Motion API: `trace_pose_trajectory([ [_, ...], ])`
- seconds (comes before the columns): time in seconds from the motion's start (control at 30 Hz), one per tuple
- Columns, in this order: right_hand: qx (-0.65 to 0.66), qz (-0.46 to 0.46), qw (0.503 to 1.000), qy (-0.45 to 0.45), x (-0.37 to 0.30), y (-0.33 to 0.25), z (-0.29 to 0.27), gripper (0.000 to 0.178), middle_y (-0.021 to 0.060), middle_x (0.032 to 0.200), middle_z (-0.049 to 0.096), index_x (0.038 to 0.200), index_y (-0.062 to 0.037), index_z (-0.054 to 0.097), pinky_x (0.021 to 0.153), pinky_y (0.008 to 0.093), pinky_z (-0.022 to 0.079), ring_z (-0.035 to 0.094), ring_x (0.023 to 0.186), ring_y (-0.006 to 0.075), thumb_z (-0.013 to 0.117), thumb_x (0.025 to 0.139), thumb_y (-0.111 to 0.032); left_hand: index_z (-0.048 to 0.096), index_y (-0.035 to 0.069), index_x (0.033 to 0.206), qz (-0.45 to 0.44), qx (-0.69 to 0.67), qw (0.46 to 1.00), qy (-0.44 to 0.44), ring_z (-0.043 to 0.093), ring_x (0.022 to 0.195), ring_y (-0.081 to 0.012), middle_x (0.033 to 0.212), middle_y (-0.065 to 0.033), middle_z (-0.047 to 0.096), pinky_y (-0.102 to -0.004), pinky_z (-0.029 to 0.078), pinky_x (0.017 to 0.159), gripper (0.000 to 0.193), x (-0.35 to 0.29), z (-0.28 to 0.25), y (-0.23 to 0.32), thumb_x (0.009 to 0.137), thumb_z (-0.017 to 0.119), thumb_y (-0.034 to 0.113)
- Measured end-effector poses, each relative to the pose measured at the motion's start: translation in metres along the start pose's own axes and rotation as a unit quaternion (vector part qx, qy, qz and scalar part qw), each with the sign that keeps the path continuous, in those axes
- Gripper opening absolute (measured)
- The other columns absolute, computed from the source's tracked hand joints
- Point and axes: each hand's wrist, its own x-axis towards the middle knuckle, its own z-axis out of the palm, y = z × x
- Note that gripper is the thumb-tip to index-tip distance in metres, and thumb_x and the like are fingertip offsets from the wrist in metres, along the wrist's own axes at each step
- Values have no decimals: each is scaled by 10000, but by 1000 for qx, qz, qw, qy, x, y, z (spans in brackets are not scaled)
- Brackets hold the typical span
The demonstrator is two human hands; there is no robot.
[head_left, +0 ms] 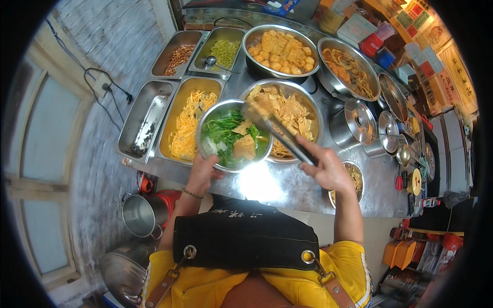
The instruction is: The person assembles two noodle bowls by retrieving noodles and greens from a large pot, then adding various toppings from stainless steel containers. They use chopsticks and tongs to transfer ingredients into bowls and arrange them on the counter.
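Observation:
My left hand (203, 172) grips the near-left rim of a steel bowl (199, 134), tilted slightly above the table edge. Inside it lie leafy greens (223, 126), some whitish pieces and a few flat crispy golden pieces (245, 147). Metal tongs (289, 138) are held in my right hand (328, 167), their blurred tips over the bowl's right rim. Whether the tips pinch anything is hard to make out. Just right of that bowl stands a wide steel basin (319, 115) full of similar crispy pieces (292, 110).
Steel trays at left hold shredded yellow strips (190, 123), peanuts (178, 57) and chopped greens (224, 51); another tray (126, 126) has dark scraps. Behind are basins of fried puffs (282, 49) and brownish food (349, 69). A small bowl (361, 192) and lidded pots (359, 121) sit right.

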Motion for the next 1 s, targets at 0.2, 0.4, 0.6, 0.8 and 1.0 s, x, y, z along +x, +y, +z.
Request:
trace_pose_trajectory([
  [0.2, -40, -77, 996, -30, 1, -13, 17, 677, 224, 990, 650, 1326, 2, 454, 672, 348, 491, 626, 669, 284, 676, 696, -107, 487, -53, 1116, 20, -26, 999, -24, 650, 539, -195, 784, -144, 656, -239, 503, 388, 334, -8, 6, -2, 822, 501, 103],
  [0.4, -7, -62, 997, -35, -10, -13, 3, 656, 211, 982, 647, 1331, -42, 464, 652, 338, 488, 630, 673, 274, 674, 710, -72, 483, -51, 1108, 59, -24, 998, 14, 647, 527, -193, 779, -142, 653, -234, 503, 380, 322, -14, 4, -4, 825, 498, 103],
  [0.6, -5, -55, 997, -49, -8, -12, 11, 637, 217, 915, 641, 1348, -76, 448, 619, 342, 473, 584, 604, 269, 663, 750, -108, 511, -39, 1097, 21, -52, 998, 28, 630, 605, -184, 873, -107, 621, -267, 499, 405, 320, -18, 3, 2, 801, 513, 82],
  [0.8, 4, 82, 993, 81, 7, 32, -7, 537, 166, 885, 664, 1266, 46, 478, 643, 334, 492, 626, 698, 177, 635, 754, 3, 556, -45, 1012, 31, -83, 995, 46, 622, 542, -179, 747, -98, 641, -252, 467, 399, 262, -26, -20, 0, 808, 514, 113],
  [1.0, -129, 126, 983, 41, 45, 39, -1, 525, 262, 953, 632, 1226, 11, 521, 823, 421, 466, 602, 952, 383, 650, 742, -148, 562, -39, 994, 51, -56, 994, 76, 650, 551, -196, 750, -116, 655, -248, 477, 397, 242, -29, -30, 5, 810, 517, 113],
])
